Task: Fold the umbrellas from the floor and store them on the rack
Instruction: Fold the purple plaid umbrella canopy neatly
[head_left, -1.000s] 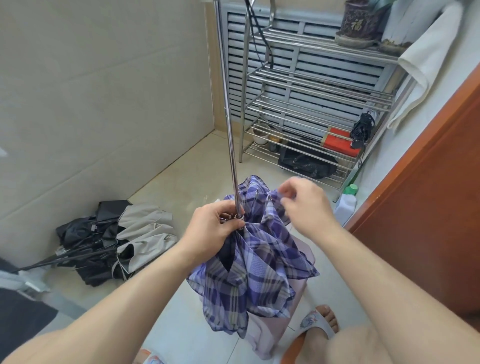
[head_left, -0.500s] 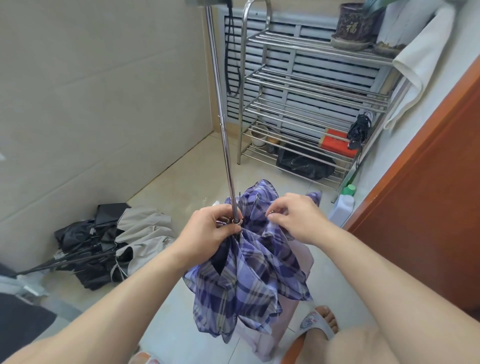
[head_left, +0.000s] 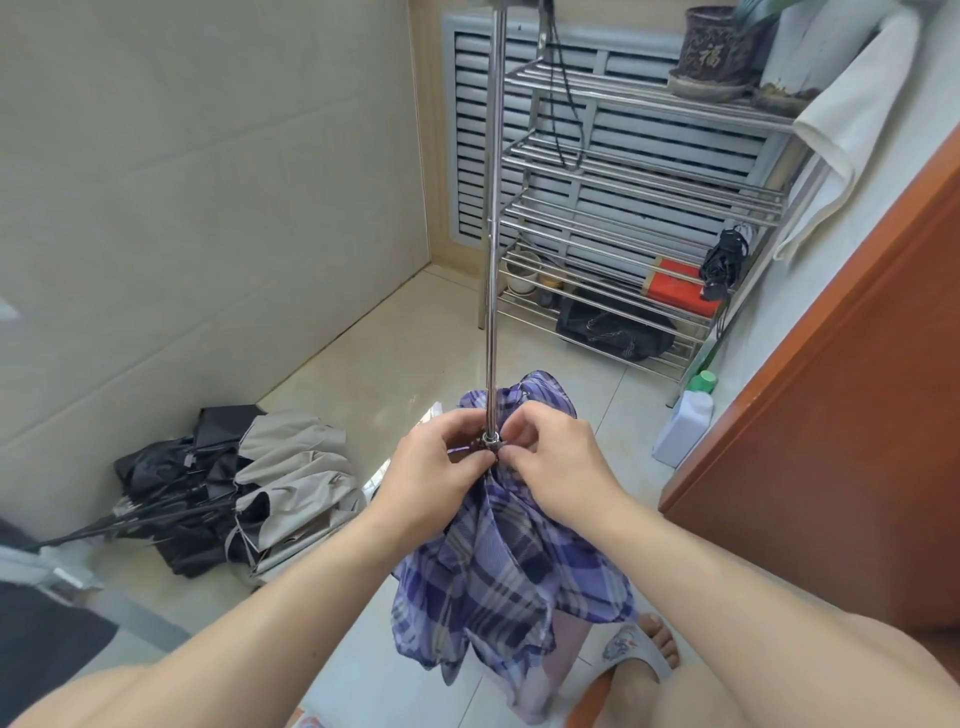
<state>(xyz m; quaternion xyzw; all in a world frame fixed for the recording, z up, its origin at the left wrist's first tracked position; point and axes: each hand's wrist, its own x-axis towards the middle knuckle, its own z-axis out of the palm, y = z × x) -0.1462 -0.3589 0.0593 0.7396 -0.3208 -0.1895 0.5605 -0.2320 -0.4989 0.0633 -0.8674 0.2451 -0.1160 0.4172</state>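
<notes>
Pinching plaid umbrella (head_left: 511, 561) at its shaft collar: left hand (head_left: 436, 475), right hand (head_left: 558, 467) | second umbrella (head_left: 228, 488) on floor (head_left: 395, 343) by left wall | rack (head_left: 639, 208) in far corner

One legible mark: gold character 福 on side of dark flowerpot (head_left: 716, 49), standing on top shelf of steel rack (head_left: 639, 171). Relative to flowerpot: red box (head_left: 680, 288) on lower rack shelf, well below, print not legible; white bottle (head_left: 681, 428) with green cap on floor beside rack foot, label not legible. No numbers or brand names readable.
</notes>
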